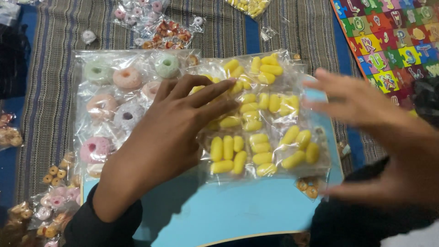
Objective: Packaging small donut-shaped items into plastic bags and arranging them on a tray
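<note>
My left hand (169,132) lies flat, fingers spread, pressing on clear plastic packets of yellow oval snacks (256,132) that rest on a light blue board (238,210). To its left on the same board are clear packets of pastel ring-shaped snacks (116,103) in green, pink and purple. My right hand (379,132) hovers blurred at the right edge of the yellow packets, fingers apart, holding nothing.
The board sits on a striped woven mat (55,41). More small snack packets lie at the far edge (157,23) and at the near left (41,206). A colourful letter puzzle mat (393,36) is at the top right.
</note>
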